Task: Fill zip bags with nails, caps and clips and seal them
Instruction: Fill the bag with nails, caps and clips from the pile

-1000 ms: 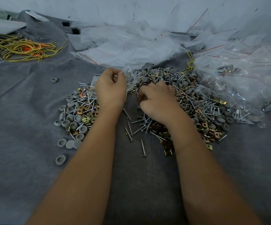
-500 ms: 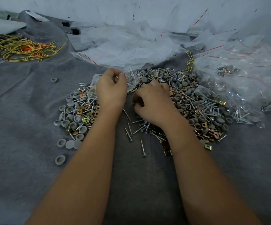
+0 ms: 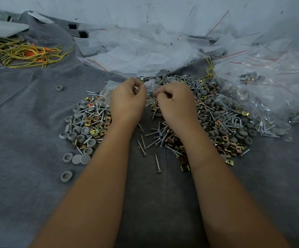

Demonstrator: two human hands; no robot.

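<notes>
A grey felt-covered desk carries a heap of nails, caps and clips. At 12 o'clock of the heap, the left hand pinches a small zip bag at its mouth; the right hand, just beside at 3 o'clock, has a clenched grip over small parts.

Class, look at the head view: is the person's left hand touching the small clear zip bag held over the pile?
Touching. In the head view the left hand pinches the clear zip bag at its top edge between thumb and fingers, with no gap visible.
</notes>
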